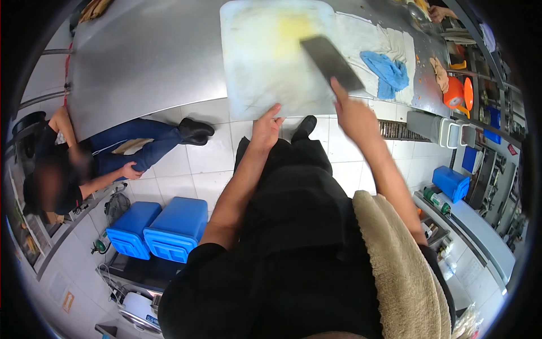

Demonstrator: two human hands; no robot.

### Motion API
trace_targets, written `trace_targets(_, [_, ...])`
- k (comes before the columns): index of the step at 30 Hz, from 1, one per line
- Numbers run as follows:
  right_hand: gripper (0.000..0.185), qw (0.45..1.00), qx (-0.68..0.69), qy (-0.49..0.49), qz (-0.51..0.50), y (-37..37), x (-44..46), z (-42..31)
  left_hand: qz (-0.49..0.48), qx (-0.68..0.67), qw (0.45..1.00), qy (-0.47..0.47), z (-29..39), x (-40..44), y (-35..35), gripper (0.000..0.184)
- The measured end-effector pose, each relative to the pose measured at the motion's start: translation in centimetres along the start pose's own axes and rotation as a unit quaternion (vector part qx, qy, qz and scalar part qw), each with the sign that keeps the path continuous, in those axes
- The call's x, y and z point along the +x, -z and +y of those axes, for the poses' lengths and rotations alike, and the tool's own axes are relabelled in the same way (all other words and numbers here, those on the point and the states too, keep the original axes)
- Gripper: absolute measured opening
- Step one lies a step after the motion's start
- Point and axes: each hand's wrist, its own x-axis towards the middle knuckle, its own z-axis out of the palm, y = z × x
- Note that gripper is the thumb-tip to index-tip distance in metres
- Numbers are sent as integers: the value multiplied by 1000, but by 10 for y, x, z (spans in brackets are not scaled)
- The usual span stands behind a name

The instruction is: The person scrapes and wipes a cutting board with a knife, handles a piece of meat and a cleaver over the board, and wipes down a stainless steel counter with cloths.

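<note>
On the stainless-steel counter (147, 51), jutting past its front, lies a round-cornered, whitish cutting board (271, 76) smeared yellow towards the far end; the left hand (265, 129) touches its near edge, whether pinching I cannot tell. Over its right edge slants a dark, broad-bladed cleaver (333, 63), handle clasped in the right hand (355, 118). The orange-marked wall notice (68, 301) is too blurred to read.

Cutting board (265, 70) lies on worktop (147, 56), overhanging the near edge. Cleaver (330, 61) spans board's right edge. Rightward: cloth (389, 70) on towel (402, 46).
</note>
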Motion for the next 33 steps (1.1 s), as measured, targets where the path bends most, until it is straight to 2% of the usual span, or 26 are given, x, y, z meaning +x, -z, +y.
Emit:
trace_targets(2, [57, 1000, 4, -6, 28, 8, 77, -8, -2, 4, 1000, -7, 0, -1, 4, 41])
trace_targets(4, [49, 996, 32, 33, 78, 13, 150, 1, 4, 9, 1000, -17, 0, 1, 2, 42])
trace_targets(8, [44, 989, 75, 50, 116, 29, 178, 10, -6, 0, 1000, -3, -3, 5, 1, 42])
trace_targets(10, [44, 987, 48, 63, 137, 32, 136, 16, -13, -13, 1000, 0, -6, 9, 8, 41])
trace_targets(12, [44, 991, 37, 62, 109, 40, 62, 15, -20, -18, 1000, -6, -2, 2, 0, 41])
trace_targets(13, [49, 999, 18, 11, 33, 41, 22, 13, -24, -20, 999, -6, -1, -1, -4, 40])
trace_targets(14, [54, 999, 9, 34, 30, 29, -13, 22, -12, -26, 1000, -3, -2, 0, -5, 39])
trace_targets(16, [58, 999, -3, -12, -41, 27, -82, 12, 15, -36, 999, 0, -4, 1, -6, 37])
trace_targets(20, [62, 988, -63, -46, -134, 0, -141, 10, 0, -18, 1000, 7, -5, 2, -4, 40])
trace_targets(21, [64, 991, -60, -31, -113, -7, -141, 11, 0, -17, 1000, 3, -5, 2, -6, 41])
trace_targets(24, [66, 994, -52, -27, -89, -15, -94, 1, 1, -15, 1000, -4, -5, 2, -5, 42])
trace_targets(26, [64, 997, -16, -37, -61, -11, -26, -15, -3, -12, 1000, -9, -5, 2, -5, 42])
trace_targets(27, [65, 1000, -8, 3, -6, -25, 21, -7, -8, -10, 1000, -13, -6, 2, -5, 42])
trace_targets(28, [63, 1000, -3, -11, 7, -19, 67, -17, -11, -6, 1000, -19, -6, 1, -4, 42])
trace_targets(30, [54, 995, 23, 28, 94, -4, 151, -26, -8, -5, 999, -37, -7, -3, -7, 43])
trace_targets(31, [50, 985, 42, 76, 147, -5, 196, -14, -11, -6, 999, -48, -7, -3, -10, 44])
trace_targets(33, [50, 987, 78, 58, 131, 24, 204, -21, 3, 9, 1000, -21, -6, 0, -8, 48])
